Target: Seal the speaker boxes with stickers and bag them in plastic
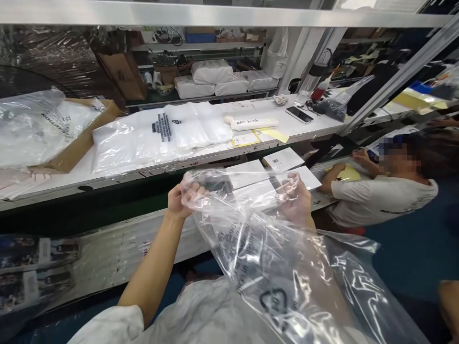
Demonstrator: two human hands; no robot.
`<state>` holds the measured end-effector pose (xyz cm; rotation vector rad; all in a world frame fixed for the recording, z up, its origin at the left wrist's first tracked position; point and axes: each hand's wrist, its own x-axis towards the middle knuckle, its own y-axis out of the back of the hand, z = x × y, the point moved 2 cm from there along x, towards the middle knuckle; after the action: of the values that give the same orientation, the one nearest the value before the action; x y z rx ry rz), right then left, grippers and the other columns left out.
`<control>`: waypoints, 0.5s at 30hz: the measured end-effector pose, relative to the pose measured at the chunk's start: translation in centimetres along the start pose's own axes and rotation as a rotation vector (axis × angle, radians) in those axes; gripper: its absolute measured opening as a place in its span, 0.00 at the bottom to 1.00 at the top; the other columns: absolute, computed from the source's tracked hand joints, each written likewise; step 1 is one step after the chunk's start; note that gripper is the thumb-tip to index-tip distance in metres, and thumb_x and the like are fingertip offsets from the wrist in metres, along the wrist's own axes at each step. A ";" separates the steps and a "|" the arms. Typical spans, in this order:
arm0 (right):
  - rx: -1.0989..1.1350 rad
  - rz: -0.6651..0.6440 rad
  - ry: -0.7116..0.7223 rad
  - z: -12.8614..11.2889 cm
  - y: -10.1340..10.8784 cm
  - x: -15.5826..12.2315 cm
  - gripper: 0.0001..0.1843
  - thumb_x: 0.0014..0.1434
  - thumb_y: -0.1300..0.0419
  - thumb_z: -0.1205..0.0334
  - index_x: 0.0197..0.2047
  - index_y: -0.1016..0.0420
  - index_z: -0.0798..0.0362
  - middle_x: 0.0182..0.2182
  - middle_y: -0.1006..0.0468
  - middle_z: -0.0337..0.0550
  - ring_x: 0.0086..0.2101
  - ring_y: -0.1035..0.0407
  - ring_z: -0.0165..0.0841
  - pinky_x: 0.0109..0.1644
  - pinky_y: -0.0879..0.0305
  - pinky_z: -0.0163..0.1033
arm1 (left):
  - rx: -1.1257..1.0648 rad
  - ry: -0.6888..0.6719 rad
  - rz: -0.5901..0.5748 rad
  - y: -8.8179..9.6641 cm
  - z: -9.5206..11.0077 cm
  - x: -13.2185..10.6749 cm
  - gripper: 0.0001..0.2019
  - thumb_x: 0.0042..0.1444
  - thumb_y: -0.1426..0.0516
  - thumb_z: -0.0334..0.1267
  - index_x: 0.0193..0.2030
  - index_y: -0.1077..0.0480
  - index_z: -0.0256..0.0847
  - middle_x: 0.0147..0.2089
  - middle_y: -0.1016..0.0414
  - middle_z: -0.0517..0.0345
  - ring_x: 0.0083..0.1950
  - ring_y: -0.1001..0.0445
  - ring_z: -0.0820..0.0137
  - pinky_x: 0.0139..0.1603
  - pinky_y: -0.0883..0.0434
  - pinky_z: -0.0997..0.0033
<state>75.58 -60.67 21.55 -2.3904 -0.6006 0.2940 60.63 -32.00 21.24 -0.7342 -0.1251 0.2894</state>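
Observation:
A large clear plastic bag (287,272) with black print hangs from both my hands down over my lap. My left hand (179,196) is closed, pinching the bag's upper left edge. My right hand (297,198) is closed on the upper right edge and shows through the film. Both hands are raised in front of the conveyor's edge, with white flat boxes (251,177) lying just beyond them.
A stack of flat clear bags (158,131) lies on the white workbench (308,126), beside a cardboard box (79,143) with more bags. A phone (299,114) and white roll (253,123) lie further right. A seated person (380,196) works at right.

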 end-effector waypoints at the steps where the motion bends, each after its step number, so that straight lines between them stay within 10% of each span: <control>1: -0.045 -0.004 -0.012 -0.5 0.1 0.1 0.20 0.51 0.24 0.45 0.34 0.28 0.47 0.17 0.54 0.24 0.18 0.64 0.23 0.18 0.59 0.28 | -0.013 -0.010 0.000 0.5 -0.4 0.4 0.20 0.55 0.37 0.51 0.22 0.39 0.44 0.17 0.44 0.65 0.20 0.37 0.72 0.28 0.32 0.68; 5: -0.370 -0.035 -0.022 -3.0 -1.0 1.1 0.21 0.53 0.27 0.42 0.34 0.25 0.50 0.17 0.56 0.24 0.17 0.64 0.22 0.19 0.66 0.31 | 0.412 0.298 -0.255 0.9 -2.0 1.5 0.26 0.48 0.34 0.63 0.24 0.34 0.42 0.26 0.29 0.57 0.29 0.27 0.66 0.32 0.29 0.67; 11: -1.211 -0.426 -0.256 -4.8 -1.6 -0.2 0.24 0.62 0.36 0.39 0.29 0.25 0.53 0.20 0.37 0.33 0.22 0.45 0.26 0.25 0.50 0.34 | 0.821 0.577 -0.677 -2.1 -4.3 -1.4 0.14 0.63 0.36 0.50 0.43 0.21 0.40 0.33 0.21 0.56 0.33 0.24 0.67 0.38 0.28 0.69; 13: -1.276 -0.319 -0.241 -3.3 1.5 -1.4 0.27 0.64 0.40 0.37 0.26 0.29 0.52 0.22 0.33 0.36 0.25 0.40 0.29 0.31 0.43 0.36 | 0.768 0.533 -0.536 -1.3 -7.0 -2.8 0.16 0.64 0.38 0.52 0.40 0.22 0.39 0.30 0.25 0.57 0.32 0.26 0.67 0.37 0.29 0.69; 15: -1.266 0.022 -0.110 -0.5 5.8 -2.1 0.30 0.61 0.41 0.31 0.25 0.30 0.51 0.25 0.31 0.39 0.28 0.37 0.33 0.36 0.38 0.40 | 0.751 0.388 -0.148 0.8 -10.6 -3.3 0.18 0.61 0.37 0.55 0.44 0.24 0.40 0.31 0.26 0.58 0.33 0.25 0.66 0.37 0.28 0.68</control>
<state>75.90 -65.95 18.30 -3.5942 -1.0053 0.0186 59.62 -39.27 12.85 -0.0235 0.2877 0.0341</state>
